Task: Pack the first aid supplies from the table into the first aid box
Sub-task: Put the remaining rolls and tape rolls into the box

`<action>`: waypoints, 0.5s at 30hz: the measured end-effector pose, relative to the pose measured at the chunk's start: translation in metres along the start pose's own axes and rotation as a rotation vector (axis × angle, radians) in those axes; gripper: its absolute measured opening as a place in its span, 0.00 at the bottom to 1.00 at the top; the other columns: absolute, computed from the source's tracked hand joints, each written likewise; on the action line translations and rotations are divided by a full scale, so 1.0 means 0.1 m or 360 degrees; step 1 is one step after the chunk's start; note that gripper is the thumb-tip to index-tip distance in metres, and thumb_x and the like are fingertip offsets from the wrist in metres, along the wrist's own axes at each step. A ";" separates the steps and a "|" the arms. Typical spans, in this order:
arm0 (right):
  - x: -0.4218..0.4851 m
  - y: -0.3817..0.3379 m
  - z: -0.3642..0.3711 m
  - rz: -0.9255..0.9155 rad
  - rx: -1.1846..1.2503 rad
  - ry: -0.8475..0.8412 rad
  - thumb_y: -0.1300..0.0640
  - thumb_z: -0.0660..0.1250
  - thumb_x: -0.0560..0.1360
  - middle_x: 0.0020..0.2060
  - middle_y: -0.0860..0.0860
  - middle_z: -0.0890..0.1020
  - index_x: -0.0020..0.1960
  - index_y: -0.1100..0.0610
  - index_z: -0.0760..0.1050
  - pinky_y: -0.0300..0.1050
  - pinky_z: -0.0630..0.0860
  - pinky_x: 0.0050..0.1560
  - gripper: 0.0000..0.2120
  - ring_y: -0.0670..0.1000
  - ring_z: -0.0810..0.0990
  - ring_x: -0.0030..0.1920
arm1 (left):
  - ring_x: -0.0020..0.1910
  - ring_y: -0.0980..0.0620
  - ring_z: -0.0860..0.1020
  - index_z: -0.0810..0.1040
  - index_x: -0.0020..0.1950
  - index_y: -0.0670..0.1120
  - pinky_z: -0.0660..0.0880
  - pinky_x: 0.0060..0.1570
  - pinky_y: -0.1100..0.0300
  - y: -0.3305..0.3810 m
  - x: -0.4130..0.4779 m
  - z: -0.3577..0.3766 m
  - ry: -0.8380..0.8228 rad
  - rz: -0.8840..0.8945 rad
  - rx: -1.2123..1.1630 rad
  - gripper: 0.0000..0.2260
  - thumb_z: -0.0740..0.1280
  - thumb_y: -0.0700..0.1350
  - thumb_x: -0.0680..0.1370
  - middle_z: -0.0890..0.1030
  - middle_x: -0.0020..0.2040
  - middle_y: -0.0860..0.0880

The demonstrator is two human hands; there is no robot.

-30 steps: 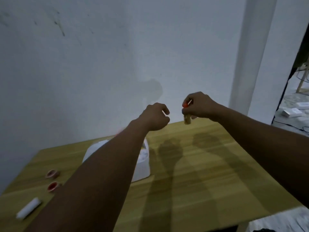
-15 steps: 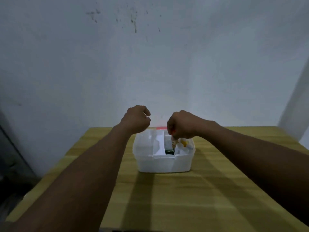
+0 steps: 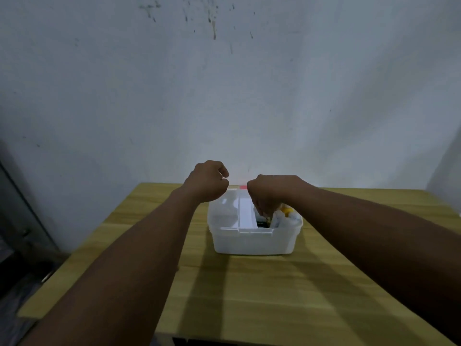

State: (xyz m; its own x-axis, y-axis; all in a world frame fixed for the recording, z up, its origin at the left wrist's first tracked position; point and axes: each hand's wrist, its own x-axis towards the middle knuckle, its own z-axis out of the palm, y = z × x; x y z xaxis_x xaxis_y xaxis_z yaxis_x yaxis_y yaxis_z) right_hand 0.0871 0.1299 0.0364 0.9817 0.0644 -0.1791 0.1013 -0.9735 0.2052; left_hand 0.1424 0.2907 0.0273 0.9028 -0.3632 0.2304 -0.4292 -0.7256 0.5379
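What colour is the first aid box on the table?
The box is translucent white; the head view shows it.

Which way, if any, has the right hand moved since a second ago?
Yes. The right hand was off to the right of the first aid box; now it has come left and down, fingers dipping into its right side.

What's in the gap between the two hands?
In the head view, only the far rim of the box and a small red strip behind it show between the left hand and the right hand; nothing spans the gap.
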 end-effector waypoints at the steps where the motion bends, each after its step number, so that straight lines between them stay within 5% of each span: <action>1: 0.01 -0.02 0.02 -0.0008 -0.0028 -0.0003 0.61 0.78 0.67 0.38 0.52 0.77 0.36 0.55 0.69 0.49 0.83 0.47 0.16 0.51 0.80 0.37 | 0.53 0.48 0.79 0.81 0.55 0.50 0.78 0.57 0.50 -0.03 0.00 -0.01 0.0004 -0.0016 0.0000 0.11 0.65 0.43 0.74 0.81 0.55 0.49; 5: -0.02 0.01 0.17 -0.0005 0.0014 -0.0003 0.61 0.77 0.68 0.38 0.51 0.72 0.47 0.56 0.74 0.42 0.77 0.37 0.13 0.49 0.73 0.34 | 0.53 0.48 0.79 0.81 0.55 0.50 0.78 0.57 0.50 -0.11 -0.01 -0.02 -0.0002 -0.0038 -0.0006 0.11 0.65 0.43 0.74 0.80 0.55 0.49; 7: -0.03 0.05 0.24 -0.0001 0.0005 0.0034 0.62 0.75 0.70 0.39 0.52 0.73 0.43 0.57 0.71 0.40 0.71 0.32 0.12 0.49 0.71 0.33 | 0.53 0.48 0.79 0.81 0.54 0.50 0.78 0.57 0.50 -0.13 -0.03 0.00 -0.0011 -0.0037 -0.0007 0.11 0.65 0.43 0.74 0.80 0.55 0.49; 11: -0.05 0.06 0.22 0.0004 0.0032 -0.0004 0.59 0.77 0.67 0.36 0.51 0.75 0.34 0.53 0.68 0.44 0.75 0.35 0.17 0.49 0.73 0.32 | 0.53 0.49 0.79 0.81 0.54 0.50 0.78 0.57 0.50 -0.18 -0.07 -0.03 -0.0020 -0.0057 -0.0014 0.11 0.65 0.43 0.74 0.80 0.52 0.51; 15: -0.01 0.02 -0.16 -0.0066 0.0090 0.0115 0.57 0.74 0.70 0.38 0.53 0.81 0.42 0.58 0.79 0.48 0.82 0.45 0.06 0.53 0.81 0.40 | 0.52 0.49 0.79 0.81 0.55 0.49 0.77 0.52 0.54 -0.38 -0.20 -0.27 0.0022 -0.0121 -0.0005 0.11 0.66 0.43 0.74 0.80 0.50 0.51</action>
State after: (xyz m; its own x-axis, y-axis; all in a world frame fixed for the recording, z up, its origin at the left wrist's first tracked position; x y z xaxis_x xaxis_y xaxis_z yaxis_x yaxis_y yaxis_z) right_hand 0.0891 0.1313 0.0523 0.9861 0.1186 -0.1163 0.1349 -0.9803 0.1443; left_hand 0.1418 0.3416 0.0243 0.9330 -0.2990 0.2002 -0.3595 -0.7487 0.5570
